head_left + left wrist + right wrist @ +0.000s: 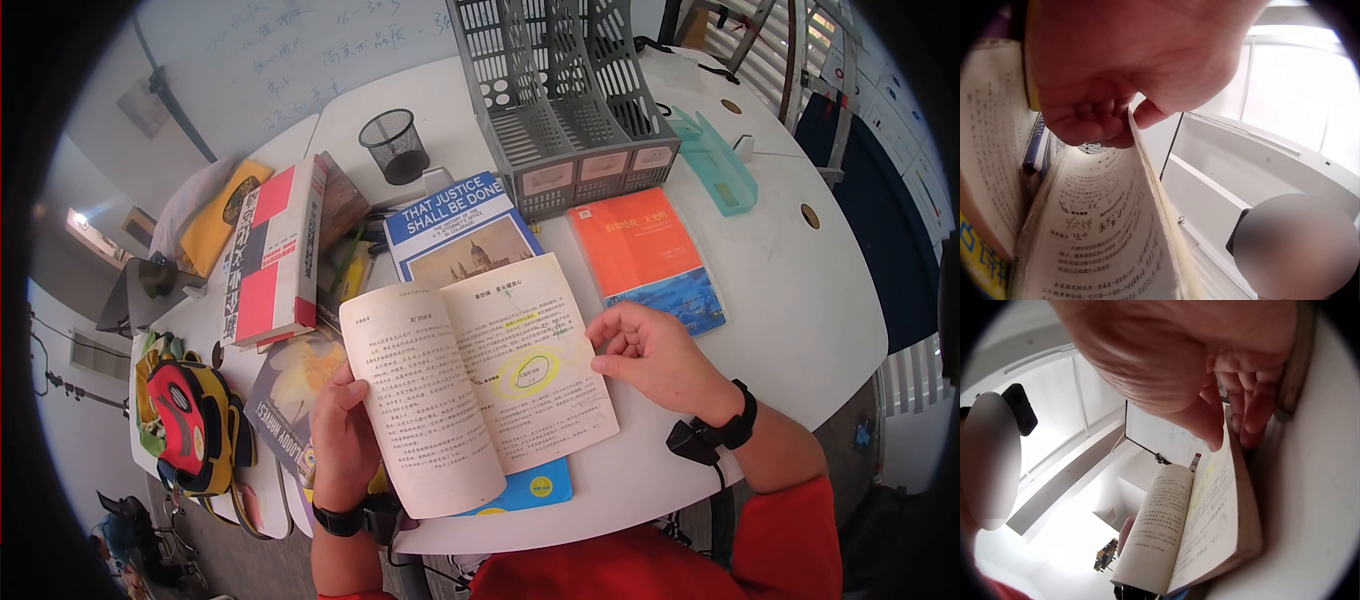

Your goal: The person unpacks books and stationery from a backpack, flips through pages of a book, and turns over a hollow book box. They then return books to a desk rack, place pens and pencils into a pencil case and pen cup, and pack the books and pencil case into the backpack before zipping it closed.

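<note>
An open book [540,350] with printed pages lies tilted before me. Yellow highlighter marks a line on its right page and circles a small oval there. My left hand [343,430] pinches the outer edge of the left pages between thumb and curled fingers. In the left wrist view those pages [1097,250] bend down from the left hand [1141,69], showing handwriting beside the print. At the right edge, my right hand [650,355] holds the book with its thumb on the page. The right wrist view shows the right hand's fingers [1254,412] behind that edge.
Beneath the open book lie a blue book [540,487] and a Justice book [440,225]. An orange-and-blue book [650,260] lies right. Behind stand a grey file rack [550,180] and mesh cup [393,145]. A thick book [280,255] and red-yellow bag [190,425] are left.
</note>
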The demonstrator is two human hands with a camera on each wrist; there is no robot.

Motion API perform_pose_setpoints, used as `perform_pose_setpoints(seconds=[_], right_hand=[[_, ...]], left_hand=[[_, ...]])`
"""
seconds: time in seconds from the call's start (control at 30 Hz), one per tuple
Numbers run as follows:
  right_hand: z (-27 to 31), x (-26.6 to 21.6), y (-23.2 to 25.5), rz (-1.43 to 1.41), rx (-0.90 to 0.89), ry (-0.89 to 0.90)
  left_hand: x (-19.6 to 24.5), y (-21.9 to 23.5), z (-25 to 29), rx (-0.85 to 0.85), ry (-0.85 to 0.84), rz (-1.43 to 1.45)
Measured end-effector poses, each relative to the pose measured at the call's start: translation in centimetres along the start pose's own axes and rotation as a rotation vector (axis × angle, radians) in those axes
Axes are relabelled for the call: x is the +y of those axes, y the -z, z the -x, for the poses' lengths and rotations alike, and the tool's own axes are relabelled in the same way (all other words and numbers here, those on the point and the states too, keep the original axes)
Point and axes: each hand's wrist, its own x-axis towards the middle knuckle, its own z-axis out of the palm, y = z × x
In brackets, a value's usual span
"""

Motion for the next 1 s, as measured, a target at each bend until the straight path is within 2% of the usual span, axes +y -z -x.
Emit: perform_pose_setpoints(seconds=[0.1, 0.17, 1.0], right_hand=[[-0.13, 0.47, 0.19, 0.051, -0.007, -0.038], [-0.14, 0.49, 0.22, 0.147, -0.007, 0.034], [-0.06, 0.21, 0.15, 0.128, 0.001, 0.069]], left_hand=[[0.16, -0.46, 0.02, 0.011, -0.004, 0.013], [0.1, -0.09, 0.02, -0.001, 0.006, -0.015], [-0.07, 0.2, -0.01, -0.013, 0.01, -0.059]])
